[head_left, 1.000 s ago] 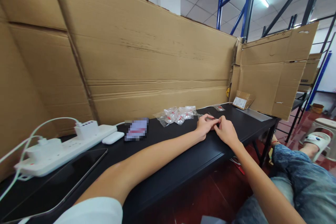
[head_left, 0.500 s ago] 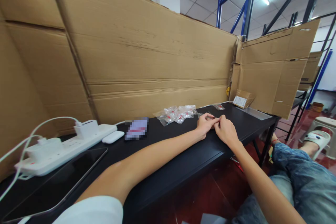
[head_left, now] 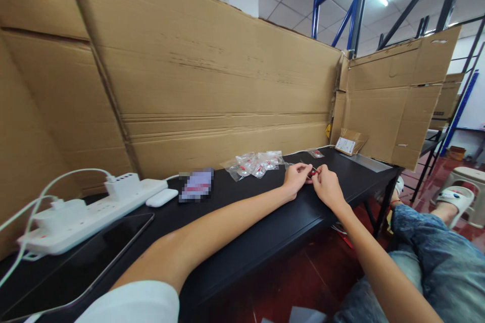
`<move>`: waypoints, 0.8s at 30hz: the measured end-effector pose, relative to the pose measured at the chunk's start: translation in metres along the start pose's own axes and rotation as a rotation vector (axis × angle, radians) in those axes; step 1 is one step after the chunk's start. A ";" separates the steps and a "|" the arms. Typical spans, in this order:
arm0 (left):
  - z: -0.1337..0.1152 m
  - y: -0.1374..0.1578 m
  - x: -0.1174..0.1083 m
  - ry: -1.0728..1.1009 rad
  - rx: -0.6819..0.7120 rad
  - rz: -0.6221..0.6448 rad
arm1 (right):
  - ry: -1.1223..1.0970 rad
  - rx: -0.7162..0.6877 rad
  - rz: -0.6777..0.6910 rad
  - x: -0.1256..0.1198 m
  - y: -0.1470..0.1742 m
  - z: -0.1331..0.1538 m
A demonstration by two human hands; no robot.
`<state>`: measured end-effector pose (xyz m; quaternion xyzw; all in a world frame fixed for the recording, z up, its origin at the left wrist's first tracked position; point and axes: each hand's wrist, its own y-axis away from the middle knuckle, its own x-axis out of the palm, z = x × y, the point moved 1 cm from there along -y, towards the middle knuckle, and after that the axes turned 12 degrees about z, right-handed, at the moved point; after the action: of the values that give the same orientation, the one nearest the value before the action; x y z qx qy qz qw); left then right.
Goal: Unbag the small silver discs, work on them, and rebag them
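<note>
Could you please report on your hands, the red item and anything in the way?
Left hand, right hand close together, small red item held between them. Item mostly covered. Plastic bags beside left hand, not between hands.

On my feed, a black table (head_left: 246, 227) bears a dark tablet (head_left: 85, 257), a white power strip (head_left: 89, 222) and a small white case (head_left: 162, 198) at left. Farther right I see heaped clear bags (head_left: 253, 164), one bag apart (head_left: 315, 153), and a labelled cardboard packet (head_left: 347, 142).

plastic bags (head_left: 260, 165) look thin and glossy; the black tabletop (head_left: 265, 229) is smooth, faintly shiny; the cardboard wall (head_left: 227, 70) is matt, creased; the tablet screen (head_left: 83, 260) is glossy
</note>
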<state>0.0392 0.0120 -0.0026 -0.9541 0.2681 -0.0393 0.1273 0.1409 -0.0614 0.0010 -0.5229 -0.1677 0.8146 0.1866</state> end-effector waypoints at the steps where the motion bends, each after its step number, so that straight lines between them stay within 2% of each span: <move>1: -0.002 -0.002 -0.004 -0.090 0.020 -0.006 | -0.025 0.007 -0.013 0.000 -0.001 -0.001; 3: -0.008 -0.006 -0.018 -0.393 0.134 -0.026 | -0.051 0.019 -0.031 0.001 -0.002 -0.003; 6: -0.015 -0.012 -0.046 -0.976 0.399 -0.014 | -0.044 0.029 -0.040 0.002 -0.003 -0.004; 8: -0.013 -0.016 -0.063 -1.244 0.433 0.027 | -0.038 0.036 -0.038 0.001 -0.002 -0.003; 11: -0.004 -0.022 -0.078 -1.413 0.325 0.097 | -0.028 0.048 -0.027 0.001 -0.001 -0.001; 14: 0.005 -0.029 -0.082 -1.419 0.174 0.162 | -0.015 -0.022 0.007 0.001 0.001 0.002; 18: 0.008 -0.035 -0.080 -1.330 0.137 0.140 | -0.011 -0.194 0.074 0.000 0.004 0.008; 21: 0.009 -0.037 -0.071 -1.093 0.159 0.125 | 0.011 -0.176 0.064 -0.003 0.005 0.010; 24: 0.012 -0.036 -0.058 -0.783 0.218 0.222 | 0.072 -0.102 0.029 -0.005 0.005 0.010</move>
<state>0.0094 0.0750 -0.0049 -0.8434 0.2948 0.3120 0.3231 0.1326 -0.0692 0.0065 -0.5632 -0.1945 0.7882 0.1539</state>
